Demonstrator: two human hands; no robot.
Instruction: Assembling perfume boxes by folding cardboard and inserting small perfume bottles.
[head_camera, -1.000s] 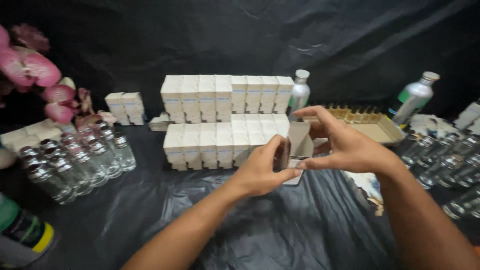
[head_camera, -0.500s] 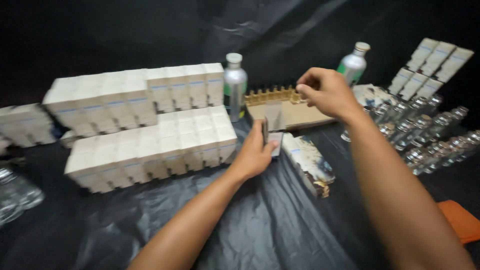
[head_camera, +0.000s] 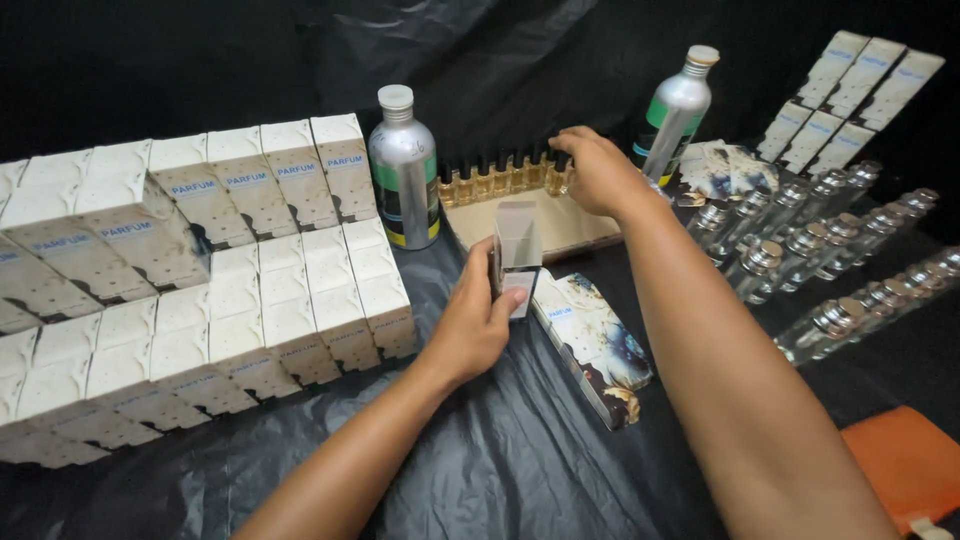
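The right hand (head_camera: 598, 172) hides the small bottle (head_camera: 556, 180) in its grip; the orange pouch (head_camera: 905, 472) runs off the frame edge.

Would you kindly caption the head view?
Left hand holds an open carton; right hand reaches the amber vials.

black sheet (head_camera: 480, 460) | white boxes (head_camera: 250, 320) | glass bottles (head_camera: 800, 250) | metal flasks (head_camera: 403, 165)

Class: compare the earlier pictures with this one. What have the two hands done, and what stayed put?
The right hand let go of the small open box and reached out to the row of amber bottles. The left hand kept holding the box upright. The stacked white boxes stayed put.
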